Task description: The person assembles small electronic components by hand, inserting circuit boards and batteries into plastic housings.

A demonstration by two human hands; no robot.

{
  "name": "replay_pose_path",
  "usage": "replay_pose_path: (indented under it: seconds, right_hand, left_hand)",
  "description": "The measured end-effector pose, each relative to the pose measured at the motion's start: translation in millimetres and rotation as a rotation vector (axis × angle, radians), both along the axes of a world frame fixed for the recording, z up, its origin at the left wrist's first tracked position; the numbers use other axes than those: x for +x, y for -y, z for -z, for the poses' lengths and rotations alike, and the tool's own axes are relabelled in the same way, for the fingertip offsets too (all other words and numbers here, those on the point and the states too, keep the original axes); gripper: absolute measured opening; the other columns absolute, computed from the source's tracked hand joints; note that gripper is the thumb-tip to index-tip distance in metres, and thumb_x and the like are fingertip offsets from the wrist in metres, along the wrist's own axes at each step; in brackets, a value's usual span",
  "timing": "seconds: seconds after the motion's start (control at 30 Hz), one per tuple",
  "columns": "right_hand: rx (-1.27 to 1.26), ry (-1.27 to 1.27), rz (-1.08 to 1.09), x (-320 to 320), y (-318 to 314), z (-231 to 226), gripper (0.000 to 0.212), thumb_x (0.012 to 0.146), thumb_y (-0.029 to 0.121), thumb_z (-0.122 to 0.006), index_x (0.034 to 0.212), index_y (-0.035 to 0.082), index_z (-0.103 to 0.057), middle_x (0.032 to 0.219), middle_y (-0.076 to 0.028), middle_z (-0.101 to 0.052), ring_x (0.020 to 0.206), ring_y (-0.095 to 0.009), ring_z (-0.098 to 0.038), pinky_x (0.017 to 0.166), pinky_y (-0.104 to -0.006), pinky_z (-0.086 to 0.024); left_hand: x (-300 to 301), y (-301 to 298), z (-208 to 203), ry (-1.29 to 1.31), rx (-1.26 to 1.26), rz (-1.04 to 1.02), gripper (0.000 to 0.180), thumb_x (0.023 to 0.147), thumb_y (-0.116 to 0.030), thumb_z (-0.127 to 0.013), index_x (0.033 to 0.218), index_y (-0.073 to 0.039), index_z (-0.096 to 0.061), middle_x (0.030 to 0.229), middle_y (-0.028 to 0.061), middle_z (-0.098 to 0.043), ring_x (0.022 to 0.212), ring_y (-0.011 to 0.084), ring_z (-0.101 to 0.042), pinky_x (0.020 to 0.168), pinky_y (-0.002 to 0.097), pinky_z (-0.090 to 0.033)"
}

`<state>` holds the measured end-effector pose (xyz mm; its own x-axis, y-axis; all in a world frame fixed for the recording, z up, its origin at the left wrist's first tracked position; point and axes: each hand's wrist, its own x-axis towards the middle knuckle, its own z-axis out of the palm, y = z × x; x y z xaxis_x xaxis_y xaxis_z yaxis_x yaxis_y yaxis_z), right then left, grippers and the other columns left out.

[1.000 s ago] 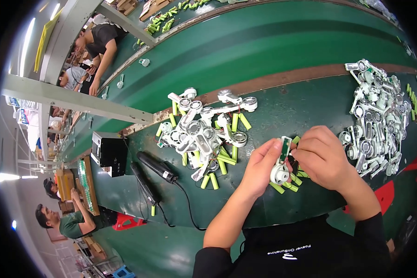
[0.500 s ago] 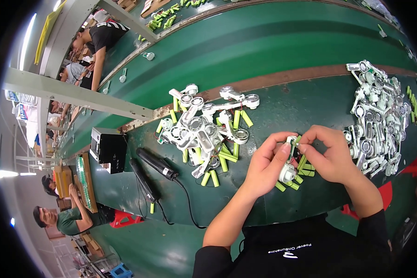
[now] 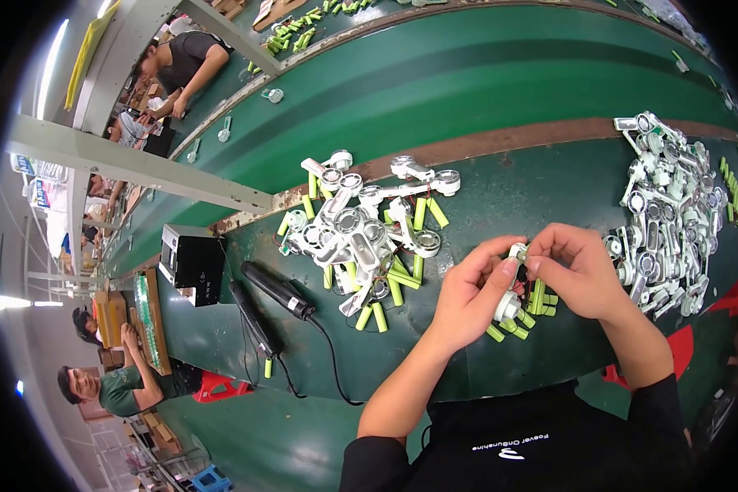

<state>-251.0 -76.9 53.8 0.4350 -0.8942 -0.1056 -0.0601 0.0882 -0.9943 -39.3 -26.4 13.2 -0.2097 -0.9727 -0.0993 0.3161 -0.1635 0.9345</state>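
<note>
My left hand (image 3: 472,299) is closed around a small white fan housing (image 3: 507,308), whose round end shows below the thumb. The housing's narrow upper end sticks up between both hands. My right hand (image 3: 572,266) is closed, its thumb and forefinger pinched together against that upper end; what lies between these fingertips is hidden. Directly below the hands, several yellow-green cylindrical batteries (image 3: 541,298) lie on the green table (image 3: 467,369). Thin red wires show beside the housing.
Left of my hands lies a pile of white fan housings (image 3: 348,220) with batteries; a larger pile (image 3: 660,213) is at the right. Two black corded tools (image 3: 277,291) lie near a black box (image 3: 193,266). Beyond runs a green conveyor belt (image 3: 467,61). Co-workers are at the left.
Both hands stay nearly in place; the right fingertips have shifted slightly, and the green piece seen by them is now hidden. Pieces on the belt moved right. A far co-worker's arm moved.
</note>
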Motion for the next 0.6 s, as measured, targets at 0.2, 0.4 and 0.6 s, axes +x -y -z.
replay_pose_path:
  seconds: [0.2,0.4,0.6]
  right_hand:
    - [0.093,-0.014,-0.012,-2,4,2,0.007,0.102,0.004,-0.076,0.104,-0.002,-0.074,0.088,0.0,-0.075,0.08,-0.005,-0.065,0.072,-0.0255,-0.053]
    - [-0.014,-0.143,0.0,0,6,2,0.009,0.103,0.006,-0.076,0.103,-0.003,-0.073,0.085,-0.001,-0.074,0.077,-0.006,-0.065,0.069,-0.0258,-0.053]
    - [0.119,-0.142,-0.055,-6,10,17,0.005,0.104,0.001,-0.072,0.103,-0.004,-0.073,0.085,-0.004,-0.076,0.076,-0.007,-0.068,0.067,-0.0272,-0.054]
  left_hand:
    - [0,2,4,0.245,-0.17,-0.081,0.04,0.117,-0.022,-0.067,0.152,-0.003,-0.071,0.09,0.0035,-0.076,0.084,0.0076,-0.07,0.077,0.0281,-0.056]
    - [-4,2,-2,0.682,-0.433,-0.162,0.042,0.111,-0.016,-0.072,0.15,-0.002,-0.073,0.084,0.0131,-0.073,0.07,0.0227,-0.072,0.069,0.0357,-0.059]
    - [-4,3,-2,0.79,-0.53,-0.094,0.041,0.109,-0.012,-0.074,0.148,0.001,-0.073,0.081,0.0157,-0.074,0.067,0.027,-0.073,0.068,0.0378,-0.059]
